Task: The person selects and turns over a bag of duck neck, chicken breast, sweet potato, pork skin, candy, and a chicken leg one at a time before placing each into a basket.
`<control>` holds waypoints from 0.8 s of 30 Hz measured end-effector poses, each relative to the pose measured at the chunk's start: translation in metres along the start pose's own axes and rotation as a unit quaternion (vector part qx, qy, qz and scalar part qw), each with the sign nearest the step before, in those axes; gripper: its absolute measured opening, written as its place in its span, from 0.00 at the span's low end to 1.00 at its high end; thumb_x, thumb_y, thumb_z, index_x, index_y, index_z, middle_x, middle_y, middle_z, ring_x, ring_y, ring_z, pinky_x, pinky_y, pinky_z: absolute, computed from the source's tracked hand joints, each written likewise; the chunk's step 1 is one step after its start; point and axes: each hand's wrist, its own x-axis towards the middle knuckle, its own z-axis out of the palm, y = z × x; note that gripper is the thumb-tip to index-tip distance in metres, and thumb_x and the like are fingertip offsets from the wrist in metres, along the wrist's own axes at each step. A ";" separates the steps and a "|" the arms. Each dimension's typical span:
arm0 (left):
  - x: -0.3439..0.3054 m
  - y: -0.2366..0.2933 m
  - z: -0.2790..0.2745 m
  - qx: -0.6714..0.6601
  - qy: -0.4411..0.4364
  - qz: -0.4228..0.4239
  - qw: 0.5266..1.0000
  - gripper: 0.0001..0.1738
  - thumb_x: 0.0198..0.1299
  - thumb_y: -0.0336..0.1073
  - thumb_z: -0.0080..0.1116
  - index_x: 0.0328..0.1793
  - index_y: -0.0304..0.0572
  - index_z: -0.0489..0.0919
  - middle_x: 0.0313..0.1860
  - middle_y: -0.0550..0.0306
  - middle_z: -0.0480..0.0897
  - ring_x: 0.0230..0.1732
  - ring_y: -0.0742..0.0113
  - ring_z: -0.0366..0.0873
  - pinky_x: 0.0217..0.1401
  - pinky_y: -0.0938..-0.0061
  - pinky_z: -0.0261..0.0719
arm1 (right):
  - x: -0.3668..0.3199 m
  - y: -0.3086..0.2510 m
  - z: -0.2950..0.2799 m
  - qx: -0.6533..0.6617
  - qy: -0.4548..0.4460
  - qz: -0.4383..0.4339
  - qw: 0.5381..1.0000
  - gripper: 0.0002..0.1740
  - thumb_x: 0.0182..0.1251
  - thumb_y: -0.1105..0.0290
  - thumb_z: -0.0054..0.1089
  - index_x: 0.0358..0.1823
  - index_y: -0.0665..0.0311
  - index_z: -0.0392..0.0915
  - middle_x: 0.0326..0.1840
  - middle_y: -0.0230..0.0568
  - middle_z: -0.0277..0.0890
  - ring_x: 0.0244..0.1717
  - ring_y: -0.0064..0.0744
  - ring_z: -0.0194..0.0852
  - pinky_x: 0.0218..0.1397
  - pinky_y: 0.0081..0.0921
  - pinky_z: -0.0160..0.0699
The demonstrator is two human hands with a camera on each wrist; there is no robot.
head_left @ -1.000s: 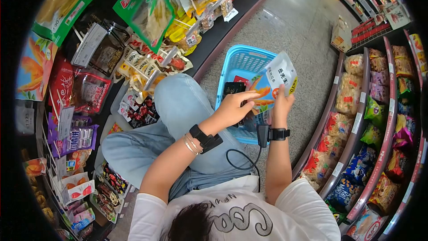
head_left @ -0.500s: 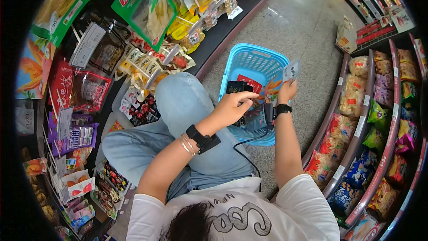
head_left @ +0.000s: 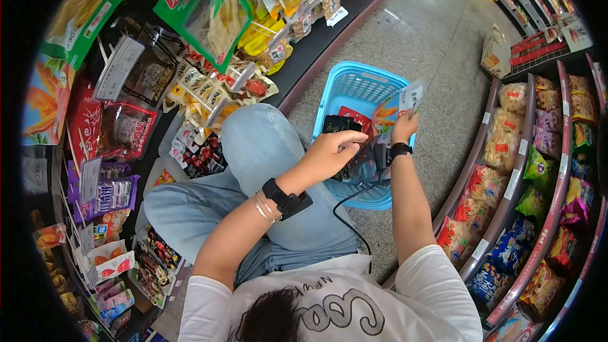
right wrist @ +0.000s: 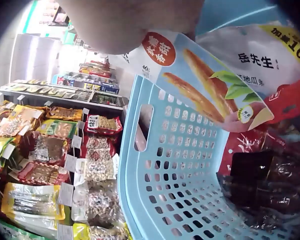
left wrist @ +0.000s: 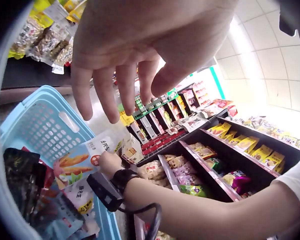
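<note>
The right hand (head_left: pixel 404 128) pinches the snack pouch (head_left: pixel 396 106) by its lower edge, just above the blue basket (head_left: pixel 354 88) at its right rim, long axis tilted upward. The left hand (head_left: pixel 329 152), fingers loose and empty, hovers over the basket's near side, farther from the pouch.

Head view looks down from above; close wrist views share the basket (head_left: pixel 352 88).

Speckled grey floor (head_left: pixel 437 31) — snack shelves (head_left: pixel 560 152) both sides.
</note>
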 end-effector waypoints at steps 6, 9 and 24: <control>0.002 -0.003 -0.001 -0.007 -0.001 -0.003 1.000 0.16 0.64 0.33 0.50 0.57 0.38 0.76 0.51 0.54 0.81 0.51 0.67 0.78 0.54 0.72 0.74 | 0.000 0.002 -0.001 0.001 0.002 -0.064 0.998 0.14 0.70 0.68 0.43 0.48 0.70 0.73 0.37 0.58 0.77 0.39 0.56 0.76 0.41 0.42 0.71; 0.002 -0.003 0.001 -0.022 -0.003 -0.005 1.000 0.16 0.64 0.33 0.50 0.56 0.38 0.77 0.51 0.54 0.81 0.51 0.67 0.78 0.54 0.72 0.74 | -0.010 0.029 0.001 0.002 -0.049 -0.031 0.998 0.12 0.70 0.70 0.44 0.44 0.70 0.74 0.30 0.52 0.77 0.32 0.52 0.75 0.36 0.39 0.70; 0.001 -0.001 0.003 -0.027 -0.010 -0.010 1.000 0.16 0.64 0.31 0.50 0.57 0.38 0.76 0.51 0.53 0.81 0.52 0.67 0.78 0.55 0.72 0.73 | -0.084 0.064 -0.025 -0.234 -0.178 0.020 0.956 0.10 0.58 0.70 0.54 0.35 0.72 0.75 0.31 0.64 0.75 0.39 0.65 0.73 0.43 0.52 0.70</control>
